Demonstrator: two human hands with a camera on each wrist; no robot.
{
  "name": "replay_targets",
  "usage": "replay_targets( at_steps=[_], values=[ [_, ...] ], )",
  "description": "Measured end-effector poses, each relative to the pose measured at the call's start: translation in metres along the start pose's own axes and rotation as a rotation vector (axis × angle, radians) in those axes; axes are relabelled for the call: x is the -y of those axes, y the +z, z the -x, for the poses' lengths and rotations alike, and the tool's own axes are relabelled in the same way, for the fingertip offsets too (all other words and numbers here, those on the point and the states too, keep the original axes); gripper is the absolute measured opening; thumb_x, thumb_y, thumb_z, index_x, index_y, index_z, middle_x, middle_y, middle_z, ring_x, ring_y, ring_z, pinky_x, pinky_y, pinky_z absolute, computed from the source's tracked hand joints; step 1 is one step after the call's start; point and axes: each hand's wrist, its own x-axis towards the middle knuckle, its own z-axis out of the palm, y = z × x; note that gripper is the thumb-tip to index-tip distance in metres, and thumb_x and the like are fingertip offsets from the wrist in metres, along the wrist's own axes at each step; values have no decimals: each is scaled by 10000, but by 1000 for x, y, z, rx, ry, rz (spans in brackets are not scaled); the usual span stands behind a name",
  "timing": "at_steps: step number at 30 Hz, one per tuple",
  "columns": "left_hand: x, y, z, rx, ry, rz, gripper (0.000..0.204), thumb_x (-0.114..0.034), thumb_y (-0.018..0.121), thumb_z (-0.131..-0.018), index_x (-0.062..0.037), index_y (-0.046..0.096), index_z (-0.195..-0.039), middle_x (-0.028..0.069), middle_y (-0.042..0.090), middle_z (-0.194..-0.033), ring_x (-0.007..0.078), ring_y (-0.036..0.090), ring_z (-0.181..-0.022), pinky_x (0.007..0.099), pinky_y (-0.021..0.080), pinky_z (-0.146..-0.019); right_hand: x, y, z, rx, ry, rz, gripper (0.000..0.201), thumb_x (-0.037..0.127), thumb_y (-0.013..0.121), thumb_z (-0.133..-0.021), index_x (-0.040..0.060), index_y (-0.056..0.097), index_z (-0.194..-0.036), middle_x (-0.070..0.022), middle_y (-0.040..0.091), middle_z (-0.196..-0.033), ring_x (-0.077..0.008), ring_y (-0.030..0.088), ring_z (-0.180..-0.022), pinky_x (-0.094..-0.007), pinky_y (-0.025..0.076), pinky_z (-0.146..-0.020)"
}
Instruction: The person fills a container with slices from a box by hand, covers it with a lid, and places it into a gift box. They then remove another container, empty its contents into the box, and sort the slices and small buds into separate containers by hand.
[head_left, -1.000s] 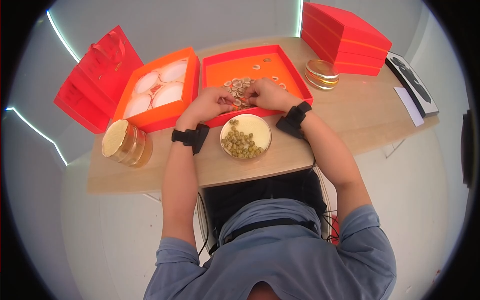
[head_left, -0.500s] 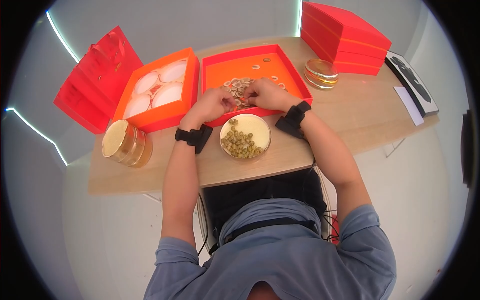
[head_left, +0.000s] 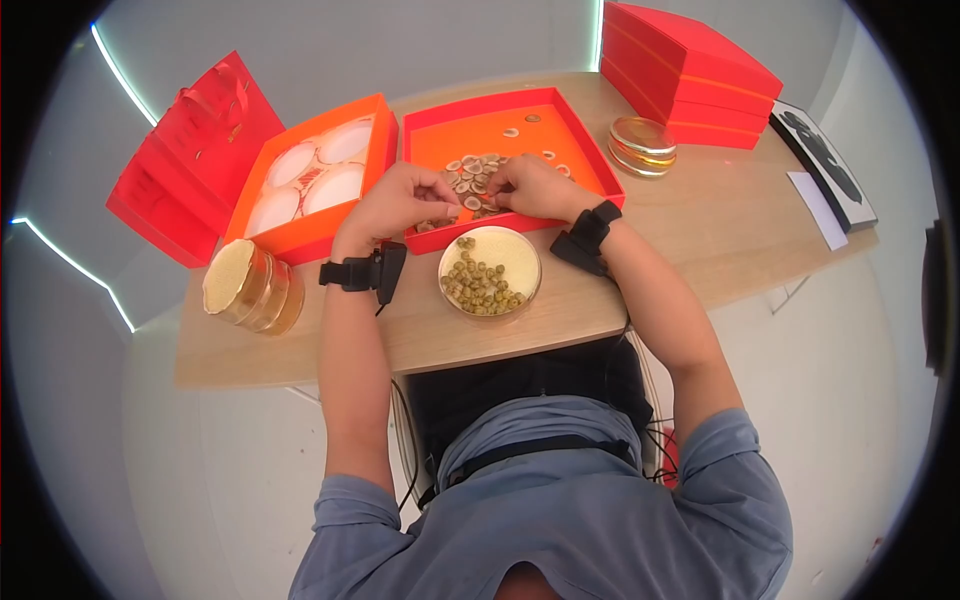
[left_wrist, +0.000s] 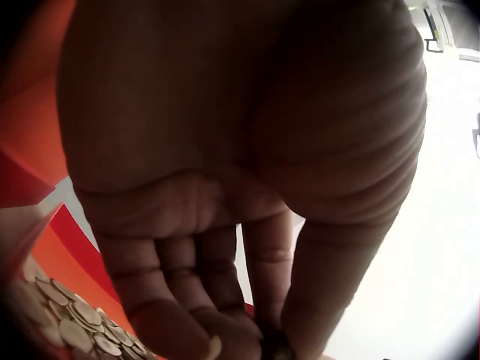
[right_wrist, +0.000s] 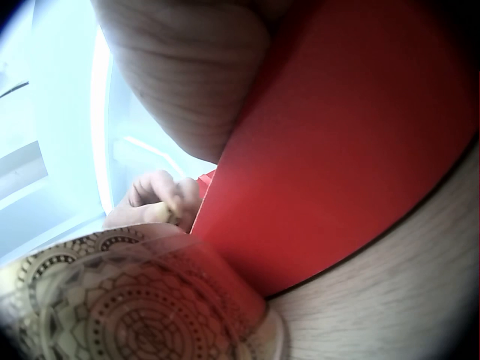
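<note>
In the head view, a red tray (head_left: 589, 140) with an orange floor holds a heap of pale, dark-rimmed discs (head_left: 470, 173). My left hand (head_left: 400, 203) hangs over the tray's near left corner; in the right wrist view it pinches a small yellowish piece (right_wrist: 166, 214) between thumb and fingers. That piece looks dark at the bottom of the left wrist view. My right hand (head_left: 540, 188) reaches over the tray's near wall, bent fingers at the heap; whether they grip a disc is hidden. A round tub (head_left: 515, 258) of green-brown balls (head_left: 483, 287) stands in front of the tray.
Left of the tray are an orange-red box (head_left: 383, 145) with white round containers, a red bag (head_left: 215, 130) and a gold-banded jar (head_left: 255, 287). To the right stand a glass container (head_left: 642, 147), stacked red boxes (head_left: 690, 80) and a black-and-white box (head_left: 825, 165).
My left hand has drawn back leftward from the heap, its wrist shifting left too. My right hand stays nearly where it was, at the discs.
</note>
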Motion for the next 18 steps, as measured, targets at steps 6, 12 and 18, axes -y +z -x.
replay_targets(
  at_steps=[6, 12, 18],
  values=[
    [-15, 0, 13, 182, 32, -44, 114, -77, 781, -763, -18, 734, -848, -4, 661, -733, 48, 572, -677, 201, 428, -596, 3, -2, -1, 45, 61, -6, 161, 159, 735, -807, 48, 732, -924, -164, 703, -824, -275, 681, -788, -373, 528, -743],
    [-11, 1, 11, 226, 38, -46, 117, -76, 779, -763, -19, 738, -857, -10, 654, -727, 47, 575, -681, 202, 434, -597, 4, -3, -1, 44, 52, 7, 154, 152, 730, -809, 48, 731, -922, -167, 703, -834, -279, 680, -789, -376, 527, -747],
    [-15, 0, 13, 227, -47, -20, 126, -70, 770, -764, -27, 733, -877, -3, 665, -712, 42, 584, -625, 195, 438, -550, 2, -2, -1, 35, 32, 10, 156, 155, 728, -806, 48, 730, -919, -173, 702, -839, -299, 677, -803, -392, 524, -758]
  ],
)
